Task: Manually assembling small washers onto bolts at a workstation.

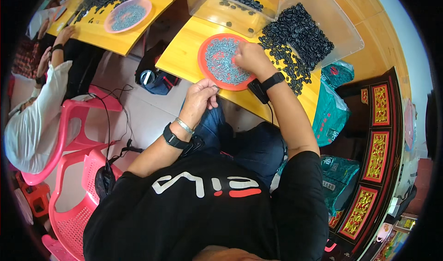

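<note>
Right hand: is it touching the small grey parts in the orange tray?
Touching. The head view shows the right hand lying on the heap of small grey parts in the orange tray, fingers down among them, with no gap visible.

— What's under the right hand (249, 58)?

— A round orange-red tray (203, 53), lying flat near the front edge of the yellow worktop (184, 44). It holds a heap of small grey pieces (221, 62), loosely spread over most of its floor. The fingers rest on the heap's right side.

— And the left hand (199, 97)?

— Held off the worktop's edge, just below the tray, fingers curled and pinched together. Whatever it pinches is too small to make out.

— Anything beside the tray?

— A spill of small black ring-shaped parts (290, 58) on the worktop, just right of it.
</note>
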{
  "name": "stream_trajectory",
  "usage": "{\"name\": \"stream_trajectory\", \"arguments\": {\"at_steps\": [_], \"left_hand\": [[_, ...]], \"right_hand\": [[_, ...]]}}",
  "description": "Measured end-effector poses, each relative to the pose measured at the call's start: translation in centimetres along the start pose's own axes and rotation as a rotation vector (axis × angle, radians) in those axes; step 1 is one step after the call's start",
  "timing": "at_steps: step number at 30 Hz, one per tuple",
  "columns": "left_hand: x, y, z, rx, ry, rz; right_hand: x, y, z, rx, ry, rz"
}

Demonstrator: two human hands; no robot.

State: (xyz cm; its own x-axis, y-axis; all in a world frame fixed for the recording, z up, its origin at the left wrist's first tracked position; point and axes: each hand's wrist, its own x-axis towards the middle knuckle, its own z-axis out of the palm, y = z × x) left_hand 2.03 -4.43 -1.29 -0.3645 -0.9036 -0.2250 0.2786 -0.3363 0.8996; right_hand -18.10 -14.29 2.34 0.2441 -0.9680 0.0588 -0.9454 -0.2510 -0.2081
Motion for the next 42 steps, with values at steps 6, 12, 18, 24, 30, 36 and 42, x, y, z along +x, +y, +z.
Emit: {"name": "stream_trajectory", "arguments": {"at_steps": [6, 12, 18, 24, 30, 36, 42], "left_hand": [[-0.4, -0.2, 0.7, 0.003, -0.026, 0.009], [-0.4, 0.9, 3.2, -0.004, -0.093, 0.012], [0.9, 3.4, 8.2, 0.062, -0.207, 0.092], [0.7, 3.1, 9.3, 0.122, -0.17, 0.125], [0.4, 3.3, 8.8, 0.24, -0.133, 0.233], [0.2, 2.9, 8.0, 0.318, -0.092, 0.306], [0.0, 2.8, 7.6, 0.351, -0.066, 0.331]], "right_hand": [[-4.0, 2.7, -1.5, 0.851, 0.177, 0.155], [-11.2, 1.8, -3.6, 1.457, 0.184, 0.292], [-14.0, 1.0, -5.5, 1.507, 0.388, 0.277], [-13.9, -0.8, -4.7, 1.518, 0.378, 0.251], [-13.0, -1.9, -3.6, 1.465, 0.309, 0.191], [-12.7, -2.9, -3.2, 1.458, 0.275, 0.169], [-12.5, -3.3, -2.9, 1.431, 0.305, 0.182]]}}
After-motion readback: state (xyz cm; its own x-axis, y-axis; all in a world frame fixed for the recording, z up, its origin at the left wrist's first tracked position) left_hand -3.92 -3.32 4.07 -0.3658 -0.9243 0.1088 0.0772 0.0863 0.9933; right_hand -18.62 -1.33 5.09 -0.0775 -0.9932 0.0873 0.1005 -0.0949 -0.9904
